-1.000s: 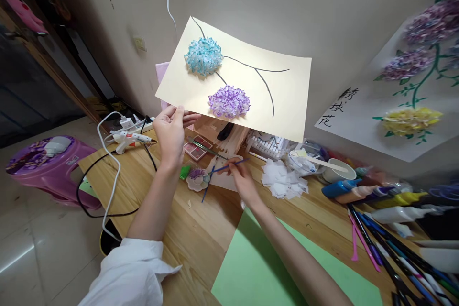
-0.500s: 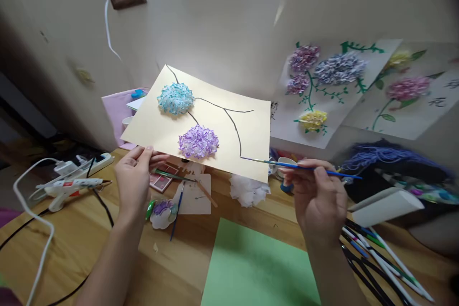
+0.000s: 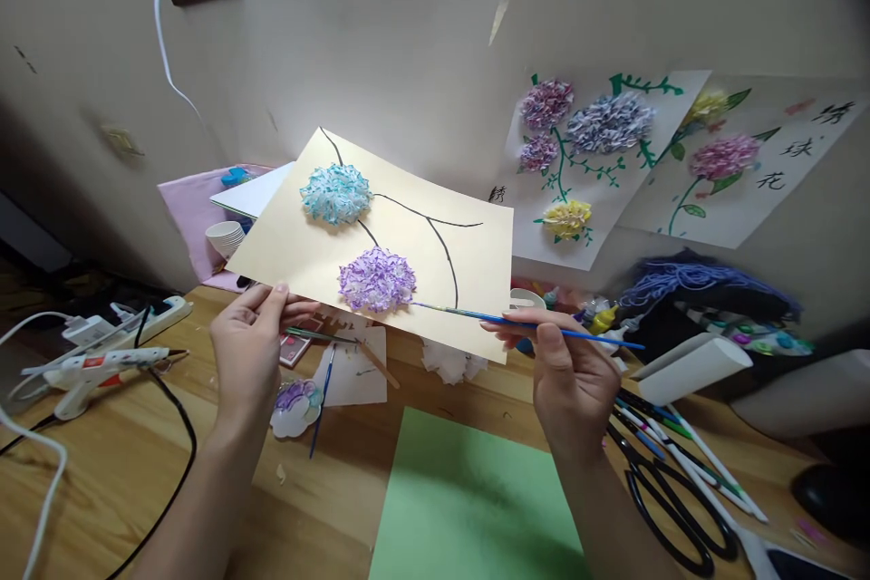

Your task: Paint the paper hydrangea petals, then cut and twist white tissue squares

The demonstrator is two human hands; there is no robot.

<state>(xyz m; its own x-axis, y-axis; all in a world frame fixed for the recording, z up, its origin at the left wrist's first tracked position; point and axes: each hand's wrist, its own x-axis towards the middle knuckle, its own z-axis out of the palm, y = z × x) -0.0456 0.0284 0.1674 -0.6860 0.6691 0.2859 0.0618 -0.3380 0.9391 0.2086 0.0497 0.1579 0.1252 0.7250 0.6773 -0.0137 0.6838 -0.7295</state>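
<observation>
My left hand point(image 3: 250, 340) pinches the lower left edge of a cream card point(image 3: 468, 263), holding it tilted above the table. Dark branch lines run across the card. A blue-white paper flower point(image 3: 336, 194) sits at its upper left, and a purple-white one point(image 3: 377, 279) at its lower edge. In my right hand point(image 3: 567, 372) is a thin blue paintbrush point(image 3: 530, 323), closed between thumb and fingers. The brush tip is at the purple flower's right edge; whether it touches, I cannot tell. A green stick point(image 3: 319, 333) shows beside my left fingers; whether they hold it is unclear.
Green paper point(image 3: 468, 498) lies in front. Left are a hot glue gun point(image 3: 101, 367), a power strip point(image 3: 159, 319) and cables. A paint palette point(image 3: 295, 421) stands near another brush point(image 3: 322, 403). Black scissors point(image 3: 670, 494) and pens lie right. Flower pictures point(image 3: 604, 190) hang behind.
The brush tip has moved left, from the lower end of the right branch line to the purple flower's edge. The view has shifted slightly right; my left hand still holds the card.
</observation>
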